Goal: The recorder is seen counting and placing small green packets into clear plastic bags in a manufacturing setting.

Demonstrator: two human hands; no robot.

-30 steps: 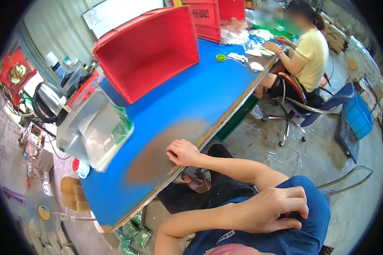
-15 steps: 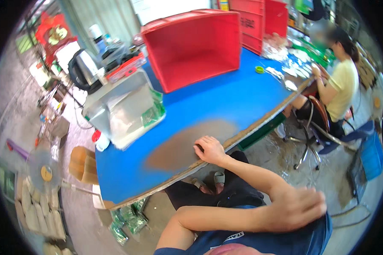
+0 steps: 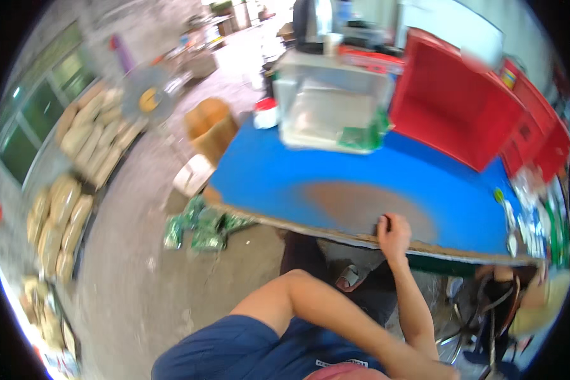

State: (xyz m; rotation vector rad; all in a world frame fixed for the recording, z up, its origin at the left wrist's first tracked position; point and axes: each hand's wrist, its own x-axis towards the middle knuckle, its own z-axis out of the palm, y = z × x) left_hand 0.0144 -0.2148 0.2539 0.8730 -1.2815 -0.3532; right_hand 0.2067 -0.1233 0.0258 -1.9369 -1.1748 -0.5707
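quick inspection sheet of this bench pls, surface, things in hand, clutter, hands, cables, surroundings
surface: blue table with a worn brown patch at its near edge.
job's things: nothing held; one hand rests on the table edge by the patch.
clutter: clear plastic box, red crates, small packets at the far right.
hands: the other hand is out of view, its forearm crossing the body.
cables: nothing seen.
surroundings: concrete floor, stacked sacks, green packets under the table, cardboard box.
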